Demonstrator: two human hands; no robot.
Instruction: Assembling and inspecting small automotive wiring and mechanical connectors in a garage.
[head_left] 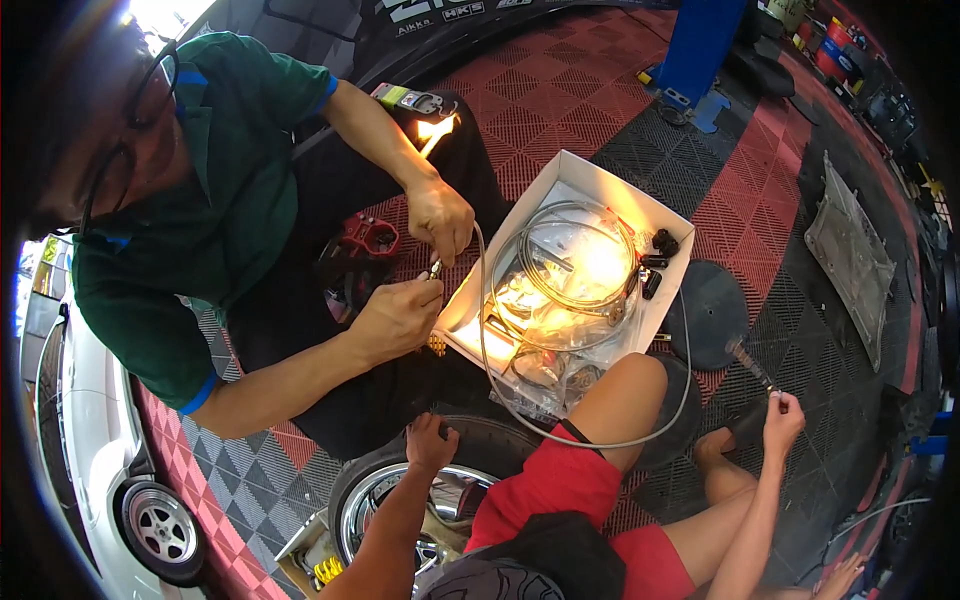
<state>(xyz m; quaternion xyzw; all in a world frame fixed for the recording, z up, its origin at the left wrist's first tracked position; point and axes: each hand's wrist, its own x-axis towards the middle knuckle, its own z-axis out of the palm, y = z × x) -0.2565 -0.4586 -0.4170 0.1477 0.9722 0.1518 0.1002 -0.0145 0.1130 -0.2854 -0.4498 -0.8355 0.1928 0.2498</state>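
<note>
My left hand (432, 446) is closed, its fingers curled at the edge of a tyre (490, 435) on a shiny rim; whatever it holds is hidden. Out to the right, my right hand (784, 418) pinches a thin dark stick with a blurred, brush-like tip (752, 364). Facing me at the left, a person in a green shirt (240, 170) holds a small metal fitting (435, 268) between both hands. From there a grey hose (484, 330) loops over my red shorts. A white box (562, 165) stands beyond my knee, holding a coiled hose and clear plastic bags.
Black round discs (708, 312) lie right of the box. A bright lamp (437, 128) shines by the other person's knee. Farther off are a blue post (700, 50) and a grey panel (850, 265). A white car (95, 440) stands left. Another hand (838, 578) shows lower right.
</note>
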